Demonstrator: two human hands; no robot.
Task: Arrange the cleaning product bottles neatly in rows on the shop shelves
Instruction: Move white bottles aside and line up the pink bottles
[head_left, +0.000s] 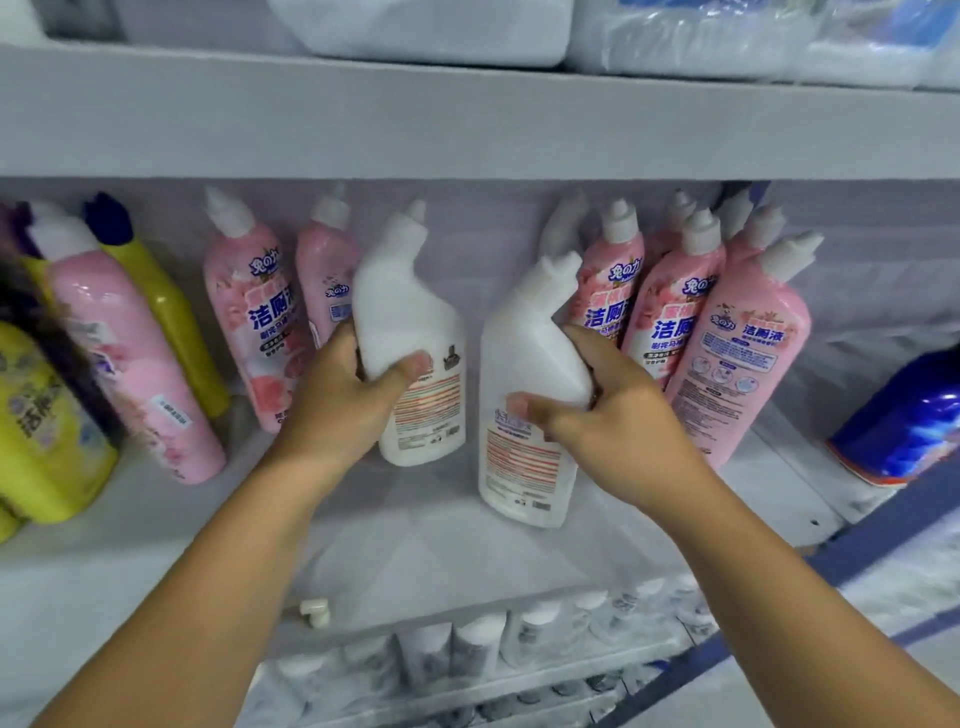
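Two white angled-neck cleaner bottles stand in the middle of the white shelf (415, 561). My left hand (343, 400) grips the left white bottle (415, 322) around its waist. My right hand (608, 405) grips the right white bottle (524, 364) the same way, slightly nearer the shelf's front. Both show their back labels. Two pink bottles (249, 317) stand behind on the left, and several pink bottles (737, 358) are packed in rows on the right.
At far left stand a pink bottle (130, 364), a yellow bottle with a dark cap (161, 306) and a squat yellow bottle (36, 431). A blue bottle (904, 415) sits at the right edge. White bottles (524, 639) fill the shelf below; wrapped packs (431, 26) lie above.
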